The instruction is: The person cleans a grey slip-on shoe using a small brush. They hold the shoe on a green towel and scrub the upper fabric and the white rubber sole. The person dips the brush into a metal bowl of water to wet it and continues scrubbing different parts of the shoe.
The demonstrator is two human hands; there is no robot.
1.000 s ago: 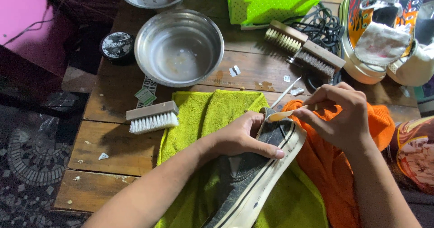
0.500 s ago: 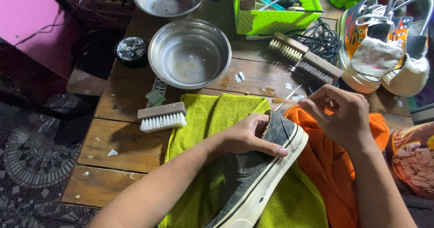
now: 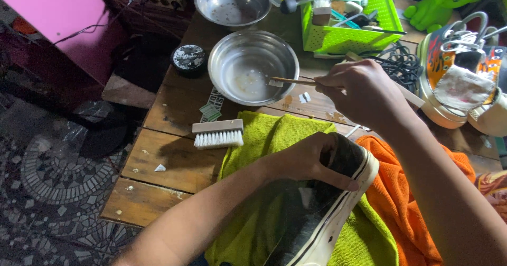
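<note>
Shoe (image 3: 322, 202) lies on the green towel (image 3: 274, 134), pinned by the left hand (image 3: 311, 158). Right hand (image 3: 359, 89) pinches a small brush (image 3: 288, 80) dipped into the steel bowl (image 3: 252, 65); load lightly, keeping the shoe steady.

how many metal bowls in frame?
2. One metal bowl sits mid-table, where the right hand dips a small brush; a second bowl lies behind it at the top edge.

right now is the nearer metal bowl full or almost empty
Almost empty. The nearer metal bowl shows only a thin whitish film on its bare bottom, where the small brush held by the right hand reaches in.
</note>
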